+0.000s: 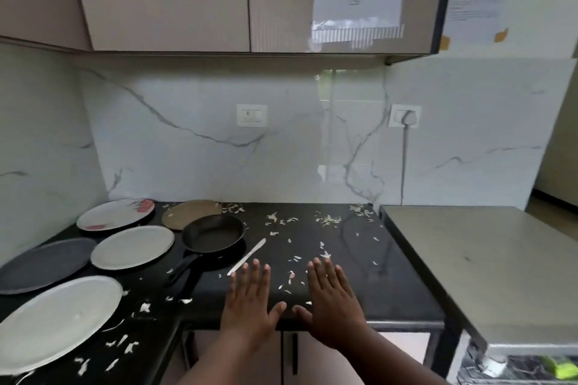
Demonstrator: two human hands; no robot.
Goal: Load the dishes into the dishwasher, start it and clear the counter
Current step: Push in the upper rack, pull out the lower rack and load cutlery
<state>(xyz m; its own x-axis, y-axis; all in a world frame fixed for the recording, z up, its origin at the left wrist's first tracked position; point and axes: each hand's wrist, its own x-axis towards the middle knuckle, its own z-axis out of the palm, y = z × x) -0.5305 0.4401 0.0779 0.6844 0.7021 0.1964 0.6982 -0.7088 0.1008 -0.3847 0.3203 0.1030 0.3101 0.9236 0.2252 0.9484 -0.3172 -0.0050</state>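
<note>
On the far left of the black counter (pixel 344 259) lie five plates, none yet loaded: a large white plate (pixel 56 322) nearest the front edge, a dark grey plate (pixel 43 266) behind it, a pale grey plate (pixel 133 247) further in, a white plate with red markings (pixel 115 214) at the back, and a brown plate (pixel 187 212) beside that. They look like rigid ceramic, probably heavy, breakable and smooth, so each is best lifted by the rim with a thumb on top. Next comes a black frying pan (pixel 212 233), its handle pointing toward the front and the obvious place to grip it. Just right of the pan lies a slim white knife (pixel 248 256), light and flat. The left hand (pixel 250 303) and right hand (pixel 331 306) hover flat, fingers straight and spread, holding nothing, among pale scattered peelings (pixel 328 219). At far right stands a steel-topped appliance (pixel 469 259), possibly the dishwasher.
</note>
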